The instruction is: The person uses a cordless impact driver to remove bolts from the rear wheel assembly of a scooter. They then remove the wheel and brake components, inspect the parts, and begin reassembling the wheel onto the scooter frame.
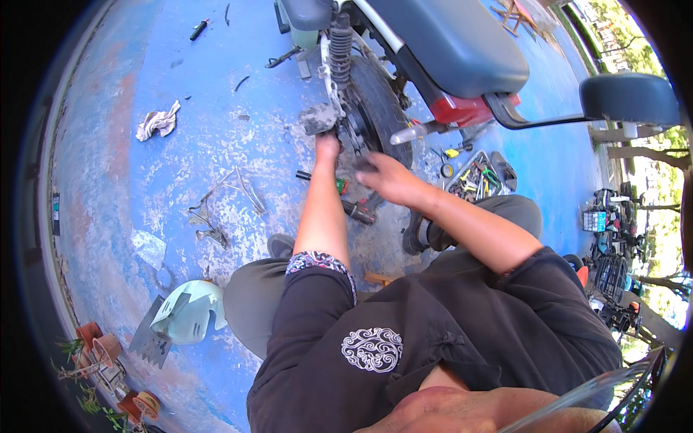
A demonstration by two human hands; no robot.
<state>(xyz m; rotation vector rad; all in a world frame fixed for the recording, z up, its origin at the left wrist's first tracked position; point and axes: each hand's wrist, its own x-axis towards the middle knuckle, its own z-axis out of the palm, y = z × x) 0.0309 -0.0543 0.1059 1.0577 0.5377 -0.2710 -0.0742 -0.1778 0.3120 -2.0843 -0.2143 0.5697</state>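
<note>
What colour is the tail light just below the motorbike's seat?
The tail light is red; it shows best in the head view.

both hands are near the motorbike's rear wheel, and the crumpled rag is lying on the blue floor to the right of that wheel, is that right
Not quite: the crumpled rag lies to the left of the rear wheel, as the head view shows.

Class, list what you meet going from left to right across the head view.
Crumpled white-and-grey cloth, short black cylindrical object, the person's bare left hand, bare right hand, grey tool-filled tray, dark rounded pad on a bent arm.
</note>
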